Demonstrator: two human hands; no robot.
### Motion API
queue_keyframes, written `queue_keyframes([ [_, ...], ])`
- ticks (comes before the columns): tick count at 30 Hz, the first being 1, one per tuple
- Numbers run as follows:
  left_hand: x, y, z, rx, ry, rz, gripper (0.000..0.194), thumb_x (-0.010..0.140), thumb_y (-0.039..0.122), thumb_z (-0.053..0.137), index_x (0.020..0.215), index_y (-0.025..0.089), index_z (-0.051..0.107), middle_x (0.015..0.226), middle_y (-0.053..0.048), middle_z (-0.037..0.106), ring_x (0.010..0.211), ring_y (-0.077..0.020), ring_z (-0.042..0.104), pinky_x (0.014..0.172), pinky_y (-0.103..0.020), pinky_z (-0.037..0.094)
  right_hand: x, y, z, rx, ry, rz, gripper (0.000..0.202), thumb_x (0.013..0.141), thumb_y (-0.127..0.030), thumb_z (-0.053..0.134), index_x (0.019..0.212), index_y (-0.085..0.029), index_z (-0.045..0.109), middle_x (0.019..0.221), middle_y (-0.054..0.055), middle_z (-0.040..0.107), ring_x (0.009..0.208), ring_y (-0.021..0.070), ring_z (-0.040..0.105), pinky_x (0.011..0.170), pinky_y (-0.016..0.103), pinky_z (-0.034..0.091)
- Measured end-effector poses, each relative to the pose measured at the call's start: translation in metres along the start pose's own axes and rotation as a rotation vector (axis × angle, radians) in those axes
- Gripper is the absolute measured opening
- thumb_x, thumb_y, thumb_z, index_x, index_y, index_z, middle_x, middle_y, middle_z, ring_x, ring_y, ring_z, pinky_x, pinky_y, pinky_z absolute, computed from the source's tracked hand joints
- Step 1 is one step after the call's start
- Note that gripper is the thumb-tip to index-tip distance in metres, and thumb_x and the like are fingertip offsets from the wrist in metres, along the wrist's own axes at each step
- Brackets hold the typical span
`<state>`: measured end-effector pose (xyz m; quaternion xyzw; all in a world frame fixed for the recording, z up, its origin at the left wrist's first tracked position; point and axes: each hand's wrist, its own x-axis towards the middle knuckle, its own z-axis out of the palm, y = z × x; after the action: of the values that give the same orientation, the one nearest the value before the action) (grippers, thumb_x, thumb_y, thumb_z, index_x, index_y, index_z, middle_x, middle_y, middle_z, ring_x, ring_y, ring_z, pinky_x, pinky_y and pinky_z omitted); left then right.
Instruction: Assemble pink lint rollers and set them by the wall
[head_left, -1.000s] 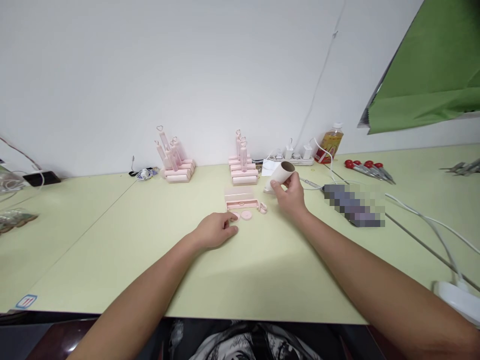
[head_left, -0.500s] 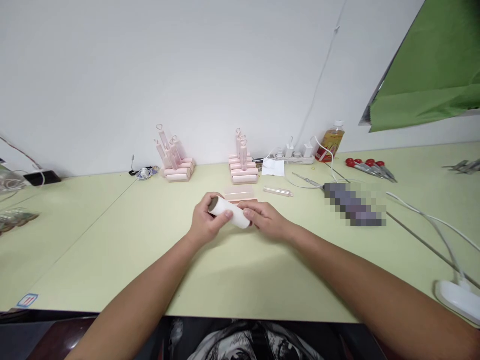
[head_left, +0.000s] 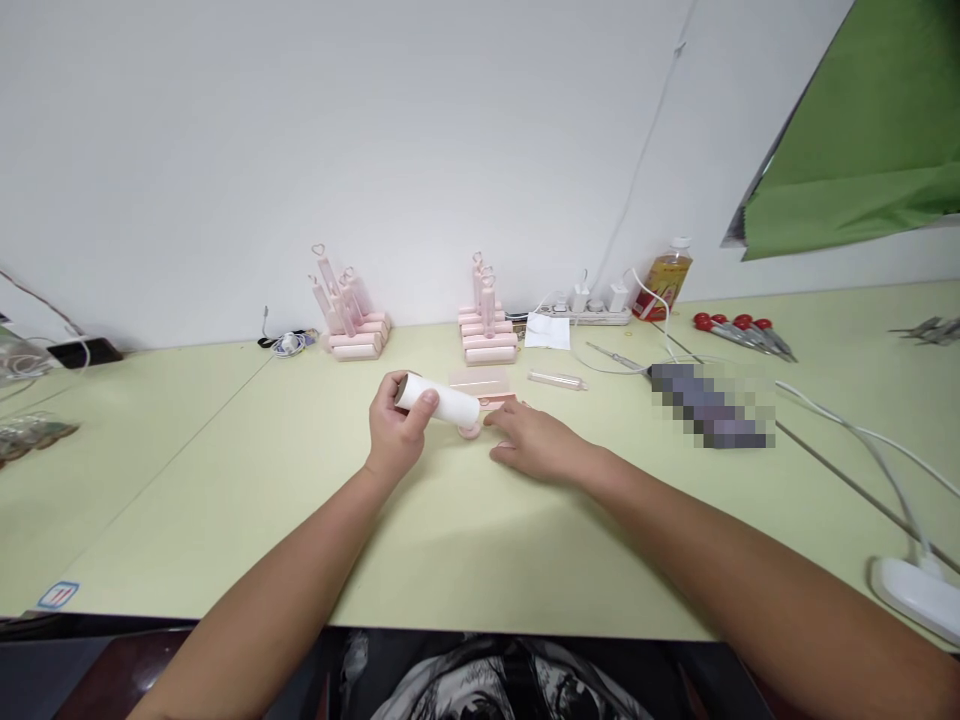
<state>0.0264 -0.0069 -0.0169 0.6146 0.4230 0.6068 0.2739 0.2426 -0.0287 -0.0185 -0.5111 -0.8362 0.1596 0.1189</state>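
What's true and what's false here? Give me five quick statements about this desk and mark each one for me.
1. The left hand holds a white roll. True.
2. The right hand grips the same roll. False: its fingertips are apart from the roll.
3. A bottle with a white cap stands near the wall. True.
4. That bottle stands to the left of the left hand. False: it is well to the right of both hands.
5. A clear tube lies on the table. True.
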Motion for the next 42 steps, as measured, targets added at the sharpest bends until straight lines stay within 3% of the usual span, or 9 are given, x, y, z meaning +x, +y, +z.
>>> queue_keyframes([
  [8,0.000,-0.004,0.001,0.004,-0.018,-0.028,0.037,0.076,0.050,0.065,0.092,0.019,0.053,0.067,0.003,0.047,0.056,-0.0106,0.043,0.053,-0.023,0.039,-0.004,-0.006,-0.006,-0.036,-0.094,0.028,0.032,0.084,-0.044,0.055,0.100,-0.019,0.064,0.098,0.010,0.060,0.086,0.0249,0.057,0.062,0.029,0.033],
  [13,0.000,-0.005,0.001,0.001,-0.040,-0.042,0.037,0.075,0.050,0.065,0.092,0.019,0.053,0.067,0.003,0.047,0.057,-0.0109,0.043,0.053,-0.023,0.039,-0.008,-0.006,-0.007,0.007,-0.151,0.040,0.022,0.077,-0.030,0.059,0.096,-0.018,0.064,0.096,0.009,0.060,0.076,0.0201,0.056,0.059,0.027,0.034],
  [17,0.000,-0.004,0.002,0.013,-0.054,-0.049,0.037,0.075,0.050,0.065,0.093,0.019,0.053,0.067,0.003,0.047,0.056,-0.0109,0.043,0.053,-0.023,0.039,-0.006,-0.004,-0.002,0.093,-0.080,0.052,0.012,0.074,-0.029,0.062,0.078,-0.018,0.060,0.085,0.007,0.061,0.070,0.0182,0.055,0.055,0.026,0.033],
  [20,0.000,-0.004,0.003,-0.008,-0.040,-0.058,0.037,0.076,0.050,0.064,0.094,0.020,0.052,0.067,0.003,0.047,0.055,-0.0104,0.043,0.052,-0.023,0.038,-0.001,-0.005,0.004,0.322,0.028,0.098,0.012,0.077,-0.026,0.058,0.070,-0.019,0.051,0.067,0.002,0.058,0.063,0.0169,0.056,0.053,0.025,0.036],
  [22,0.001,-0.003,0.002,-0.016,-0.036,-0.060,0.037,0.077,0.050,0.063,0.094,0.020,0.051,0.067,0.003,0.046,0.055,-0.0103,0.043,0.052,-0.023,0.038,0.003,-0.008,0.006,0.654,0.068,0.217,0.012,0.079,-0.025,0.057,0.074,-0.020,0.047,0.065,0.001,0.059,0.058,0.0164,0.058,0.052,0.026,0.043],
  [26,0.000,0.000,0.004,0.018,-0.083,-0.054,0.036,0.077,0.049,0.063,0.095,0.020,0.051,0.069,0.003,0.048,0.057,-0.0109,0.044,0.054,-0.023,0.039,0.008,-0.014,0.007,1.342,0.060,0.374,0.017,0.080,-0.019,0.061,0.093,-0.020,0.051,0.084,0.006,0.069,0.064,0.0165,0.066,0.060,0.033,0.056],
  [29,-0.004,0.002,0.006,0.046,-0.186,-0.050,0.034,0.077,0.046,0.064,0.094,0.020,0.052,0.074,0.002,0.051,0.061,-0.0114,0.046,0.056,-0.024,0.040,0.009,-0.017,0.005,1.604,0.023,0.363,0.019,0.092,-0.029,0.051,0.104,-0.015,0.057,0.092,0.012,0.071,0.075,0.0172,0.069,0.070,0.033,0.058],
  [33,-0.007,0.003,0.010,0.060,-0.255,-0.047,0.033,0.076,0.044,0.066,0.094,0.020,0.052,0.078,0.001,0.053,0.066,-0.0128,0.049,0.059,-0.024,0.040,0.009,-0.020,0.004,1.738,0.031,0.381,0.039,0.099,-0.042,0.036,0.107,-0.011,0.059,0.096,0.016,0.070,0.083,0.0192,0.070,0.081,0.038,0.057],
  [42,-0.003,0.002,0.009,0.101,-0.206,-0.080,0.032,0.077,0.044,0.065,0.091,0.019,0.052,0.075,0.001,0.051,0.064,-0.0121,0.047,0.058,-0.024,0.038,0.006,-0.026,0.006,1.749,0.012,0.267,0.044,0.098,-0.052,0.033,0.113,-0.016,0.054,0.112,0.013,0.066,0.103,0.0183,0.065,0.099,0.038,0.048],
])
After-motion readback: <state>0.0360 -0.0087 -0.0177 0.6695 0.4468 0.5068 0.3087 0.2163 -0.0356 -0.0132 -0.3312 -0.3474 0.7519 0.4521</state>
